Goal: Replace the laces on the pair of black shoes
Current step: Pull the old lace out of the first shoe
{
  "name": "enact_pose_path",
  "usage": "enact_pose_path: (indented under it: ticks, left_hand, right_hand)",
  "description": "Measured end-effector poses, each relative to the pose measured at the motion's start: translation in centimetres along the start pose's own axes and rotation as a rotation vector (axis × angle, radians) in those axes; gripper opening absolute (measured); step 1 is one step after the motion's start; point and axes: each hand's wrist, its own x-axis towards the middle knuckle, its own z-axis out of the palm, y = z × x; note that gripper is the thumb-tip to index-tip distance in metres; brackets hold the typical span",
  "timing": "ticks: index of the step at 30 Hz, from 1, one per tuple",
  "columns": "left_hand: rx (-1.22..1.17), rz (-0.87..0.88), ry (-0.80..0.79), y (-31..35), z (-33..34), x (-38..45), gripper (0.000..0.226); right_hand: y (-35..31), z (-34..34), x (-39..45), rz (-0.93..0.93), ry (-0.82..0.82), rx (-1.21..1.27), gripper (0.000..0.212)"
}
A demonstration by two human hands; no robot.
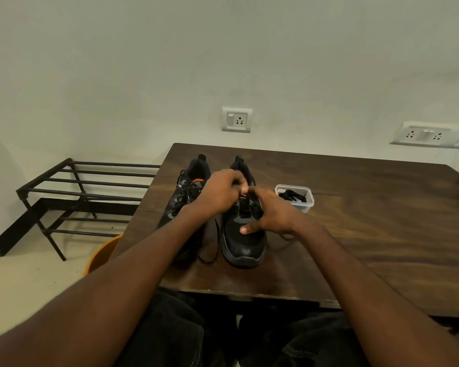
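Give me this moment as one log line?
step: lacing right shoe | left hand: pinching at tongue | right hand: on shoe | left shoe: untouched | tub: holds laces

The two shoes [243, 234] in the middle of the frame are black with grey panels and small orange accents. My table [355, 221] is dark brown with streaky grain. At right, a clear tub [294, 198] holds black laces [292, 196].

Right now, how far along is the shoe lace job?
Early. Nothing looks finished: the left shoe still carries its lace. In hand: the left hand and right hand work at the right shoe. Left: laces in the plastic tub remain unused.
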Motion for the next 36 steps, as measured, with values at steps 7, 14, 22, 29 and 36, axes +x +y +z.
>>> enact_pose_path:
  ticks: [7, 14, 22, 29, 36]
  left_hand:
    - [-0.274, -0.058, -0.043, -0.3, -0.1, -0.3, 0.009]
    - [0.308, 0.058, -0.130, -1.1, 0.6, 0.1, 0.019]
    - [-0.824, -0.195, 0.156, 0.2, -1.4, 0.1, 0.020]
    - [0.259, 0.056, -0.110, -1.7, 0.3, -0.3, 0.007]
    - [-0.333, -0.112, 0.187, 0.0, -0.7, 0.1, 0.012]
  right_hand:
    - [-0.1, 0.0, 0.0, 0.000, -0.006, -0.021, 0.116]
    - [-0.3, -0.1, 0.1, 0.007, -0.016, -0.028, 0.115]
    - [-0.2, -0.3, 0.0, -0.004, 0.010, 0.002, 0.114]
    - [-0.3, -0.1, 0.2, -0.001, -0.015, 0.007, 0.114]
    - [-0.2, -0.1, 0.1, 0.009, 0.002, 0.014, 0.118]
